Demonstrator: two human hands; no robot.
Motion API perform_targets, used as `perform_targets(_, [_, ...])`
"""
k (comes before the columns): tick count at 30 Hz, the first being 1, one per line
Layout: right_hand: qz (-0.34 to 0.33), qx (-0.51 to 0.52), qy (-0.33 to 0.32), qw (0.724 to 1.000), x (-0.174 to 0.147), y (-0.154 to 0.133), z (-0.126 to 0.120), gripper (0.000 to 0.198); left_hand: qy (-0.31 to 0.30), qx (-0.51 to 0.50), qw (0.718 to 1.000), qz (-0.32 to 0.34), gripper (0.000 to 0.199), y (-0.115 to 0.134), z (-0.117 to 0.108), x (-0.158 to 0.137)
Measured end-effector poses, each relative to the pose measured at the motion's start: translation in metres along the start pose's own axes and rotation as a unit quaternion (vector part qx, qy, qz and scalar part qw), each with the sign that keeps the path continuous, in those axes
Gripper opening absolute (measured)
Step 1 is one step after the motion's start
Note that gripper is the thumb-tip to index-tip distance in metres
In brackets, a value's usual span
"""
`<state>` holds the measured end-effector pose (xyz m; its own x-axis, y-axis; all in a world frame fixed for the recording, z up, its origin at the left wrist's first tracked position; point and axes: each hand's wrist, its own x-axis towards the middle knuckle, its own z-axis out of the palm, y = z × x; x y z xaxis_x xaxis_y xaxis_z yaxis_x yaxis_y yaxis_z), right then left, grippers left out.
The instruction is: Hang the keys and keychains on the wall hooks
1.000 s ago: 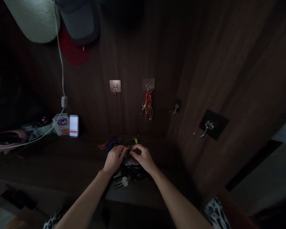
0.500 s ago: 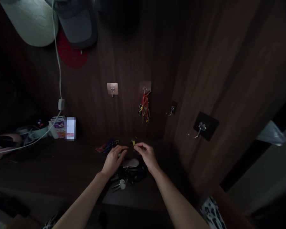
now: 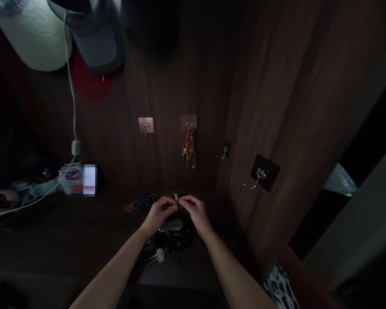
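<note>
My right hand (image 3: 194, 210) pinches a small bunch with a yellow-green key tag (image 3: 176, 197) above the shelf. My left hand (image 3: 161, 212) has come up beside it, thumb and fingers pressed together at the bunch's left side; what they grip is too small to make out. Just below my hands lies a grey oval case (image 3: 173, 225) among dark items. Nearer to me are silver keys (image 3: 160, 256). To the left of my left hand rests a bunch with a blue strap (image 3: 143, 201) and a red tag (image 3: 131, 205).
On the back wall, an adhesive hook (image 3: 146, 125) is bare, while another carries keys with red and orange cords (image 3: 189, 150). Two more hooks (image 3: 225, 150) (image 3: 260, 176) are on the right panel. Caps (image 3: 99, 47) hang upper left; a lit phone (image 3: 90, 180) and a white cable (image 3: 73, 98) are left.
My left hand has moved in to the tagged bunch, and its fingers have closed beside those of my right hand. The whole view has shifted slightly.
</note>
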<state>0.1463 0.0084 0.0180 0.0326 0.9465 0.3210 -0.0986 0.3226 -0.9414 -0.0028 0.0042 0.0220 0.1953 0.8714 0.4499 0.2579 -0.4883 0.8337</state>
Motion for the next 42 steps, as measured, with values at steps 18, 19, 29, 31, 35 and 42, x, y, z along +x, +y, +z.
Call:
perform_targets(18, [0.1, 0.02, -0.012, 0.995, 0.002, 0.008, -0.011, 0.023, 0.021, -0.022, 1.0, -0.007, 0.022, -0.007, 0.015, 0.003])
perform_targets(19, [0.113, 0.029, -0.021, 0.993, 0.002, 0.009, -0.011, 0.023, 0.025, -0.029, 0.999, -0.013, 0.022, -0.008, 0.015, 0.003])
perform_targets(29, [0.068, 0.119, -0.002, 0.991, 0.005, 0.004, -0.011, 0.023, 0.084, -0.088, 0.99, -0.065, 0.036, 0.003, -0.001, -0.002])
perform_targets(31, [0.042, 0.122, 0.079, 0.989, 0.013, 0.002, -0.017, 0.025, 0.148, -0.079, 0.983, -0.08, 0.04, -0.001, -0.01, -0.002])
perform_targets(35, [-0.041, 0.103, 0.231, 0.967, 0.037, -0.011, -0.032, 0.027, 0.254, -0.02, 0.958, -0.128, 0.036, -0.021, -0.023, 0.002])
perform_targets(42, [-0.126, 0.083, 0.365, 0.919, 0.086, -0.037, -0.038, 0.023, 0.177, 0.122, 0.965, -0.15, 0.022, -0.039, -0.021, 0.003])
